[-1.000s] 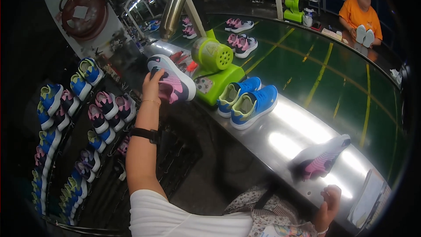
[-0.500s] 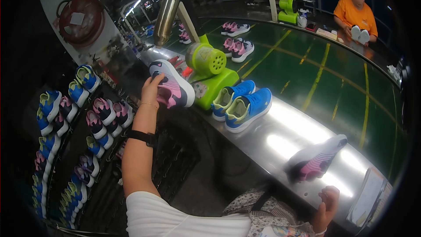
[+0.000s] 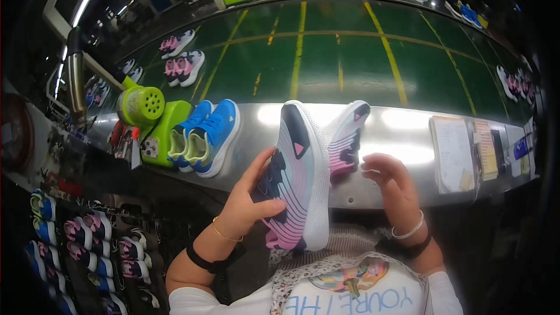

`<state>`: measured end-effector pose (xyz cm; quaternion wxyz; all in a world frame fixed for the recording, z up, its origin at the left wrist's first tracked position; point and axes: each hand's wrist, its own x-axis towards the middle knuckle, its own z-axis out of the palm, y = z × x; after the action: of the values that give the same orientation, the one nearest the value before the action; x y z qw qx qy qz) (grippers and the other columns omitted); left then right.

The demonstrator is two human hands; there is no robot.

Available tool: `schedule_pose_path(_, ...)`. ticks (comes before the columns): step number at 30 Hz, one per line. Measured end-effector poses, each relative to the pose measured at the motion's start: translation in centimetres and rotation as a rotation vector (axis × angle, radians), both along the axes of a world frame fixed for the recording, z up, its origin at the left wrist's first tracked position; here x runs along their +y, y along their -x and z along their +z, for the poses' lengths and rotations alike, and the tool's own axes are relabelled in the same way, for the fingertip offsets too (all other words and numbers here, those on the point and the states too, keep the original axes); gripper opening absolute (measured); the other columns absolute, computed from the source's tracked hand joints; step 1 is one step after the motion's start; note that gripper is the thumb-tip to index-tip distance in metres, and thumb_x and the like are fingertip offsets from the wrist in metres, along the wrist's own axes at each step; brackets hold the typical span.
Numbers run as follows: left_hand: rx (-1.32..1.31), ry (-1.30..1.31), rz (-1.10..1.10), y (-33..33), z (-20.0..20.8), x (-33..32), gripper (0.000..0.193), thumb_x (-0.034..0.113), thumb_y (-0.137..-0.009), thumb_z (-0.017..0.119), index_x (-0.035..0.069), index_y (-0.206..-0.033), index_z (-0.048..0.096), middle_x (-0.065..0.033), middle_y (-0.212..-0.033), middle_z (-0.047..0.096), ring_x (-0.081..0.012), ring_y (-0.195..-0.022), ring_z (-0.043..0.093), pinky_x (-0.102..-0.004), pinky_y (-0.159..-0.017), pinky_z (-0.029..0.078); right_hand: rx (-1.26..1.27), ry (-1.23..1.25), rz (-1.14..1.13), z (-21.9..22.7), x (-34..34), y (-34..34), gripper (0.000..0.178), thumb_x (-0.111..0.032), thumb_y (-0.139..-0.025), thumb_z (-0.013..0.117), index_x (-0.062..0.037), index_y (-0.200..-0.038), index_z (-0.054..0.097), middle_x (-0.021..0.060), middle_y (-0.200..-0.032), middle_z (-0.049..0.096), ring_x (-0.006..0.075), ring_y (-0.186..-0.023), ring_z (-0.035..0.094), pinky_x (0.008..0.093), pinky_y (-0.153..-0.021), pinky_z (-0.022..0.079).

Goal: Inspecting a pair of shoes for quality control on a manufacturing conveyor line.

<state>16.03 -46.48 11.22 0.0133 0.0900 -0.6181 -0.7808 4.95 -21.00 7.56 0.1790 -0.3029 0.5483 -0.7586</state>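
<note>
While the left hand [image 3: 256,198] gripped a pink, grey and navy shoe [image 3: 300,169], its thumb pressed the striped side of the upper and its fingers went round behind, mostly hidden. The shoe was held up at the near edge of the metal tabletop [image 3: 402,184], toe pointing to the far side, white sole turned to the right.

A matching shoe [image 3: 349,137] lay on the tabletop just beyond and to the right of it, partly covered by the held one. The right hand [image 3: 394,189] was empty, its fingers loosely curled, just right of that matching shoe. To the left a pair of blue shoes [image 3: 216,131] stood beside a green machine [image 3: 172,125]; papers [image 3: 452,154] lay to the right.

The held shoe was probably light, with a soft upper that would give under the thumb and a thicker, springier sole. It looked neither fragile nor slippery, though the pale parts might mark. The midfoot, with sole and upper taken together, seemed the steadiest hold; squeezing the thin collar would likely crease it.
</note>
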Motion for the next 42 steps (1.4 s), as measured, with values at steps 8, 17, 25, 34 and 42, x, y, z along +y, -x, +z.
schedule_pose_path(8, -0.038, 0.055, -0.519, 4.0, -6.2, 9.7, 0.114, 0.031, -0.065, 0.081, 0.011, -0.145, 0.002, -0.0206, -0.133, 0.035, -0.0290, -0.122, 0.039, -0.0365, -0.100, 0.034, 0.041, -0.223, -0.141, 2.2, 3.1, 2.9, 0.053, -0.042, -0.097, 0.035, -0.0030, -0.132, 0.037, 0.0118, -0.121, 0.051, 0.0175, -0.106, 0.051, 0.0275, -0.092, 0.042)
schedule_pose_path(17, 0.208, 0.232, -0.556, 11.0, -3.8, 10.9, 0.106, 0.036, -0.066, 0.080, 0.009, -0.145, 0.014, -0.0175, -0.138, 0.030, -0.0262, -0.124, 0.038, -0.0405, -0.100, 0.036, -0.474, 0.004, -0.032, 1.2, 2.4, 2.8, 0.057, -0.055, -0.096, 0.026, -0.0068, -0.095, 0.056, -0.0001, -0.079, 0.054, 0.0032, -0.069, 0.050, 0.0176, -0.065, 0.045)
schedule_pose_path(25, 0.173, 0.137, -0.612, 11.1, -4.0, 11.5, 0.105, 0.024, -0.062, 0.083, 0.006, -0.143, 0.019, -0.0166, -0.130, 0.038, -0.0249, -0.122, 0.038, -0.0327, -0.103, 0.029, -0.562, -0.114, -0.023, 1.4, 1.5, 2.9, 0.065, -0.054, -0.096, 0.023, -0.0059, -0.073, 0.059, 0.0002, -0.070, 0.054, 0.0073, -0.064, 0.050, 0.0193, -0.064, 0.044)
schedule_pose_path(34, 0.221, 0.160, -0.580, 10.6, -4.1, 11.3, 0.102, 0.022, -0.063, 0.082, 0.005, -0.142, 0.020, -0.0120, -0.129, 0.040, -0.0224, -0.122, 0.038, -0.0324, -0.104, 0.028, -0.310, -0.211, -0.077, 2.1, 1.1, 2.8, 0.063, -0.048, -0.098, 0.023, -0.0034, -0.069, 0.056, 0.0033, -0.071, 0.053, 0.0131, -0.072, 0.049, 0.0243, -0.077, 0.041)
schedule_pose_path(42, 0.259, 0.232, -0.543, 10.2, -3.9, 11.6, 0.096, 0.020, -0.065, 0.081, 0.000, -0.138, 0.024, -0.0101, -0.127, 0.041, -0.0205, -0.122, 0.037, -0.0320, -0.104, 0.027, -0.211, -0.243, -0.112, 2.3, 0.8, 2.6, 0.061, -0.045, -0.099, 0.023, -0.0012, -0.068, 0.054, 0.0056, -0.071, 0.053, 0.0164, -0.075, 0.050, 0.0266, -0.083, 0.039)
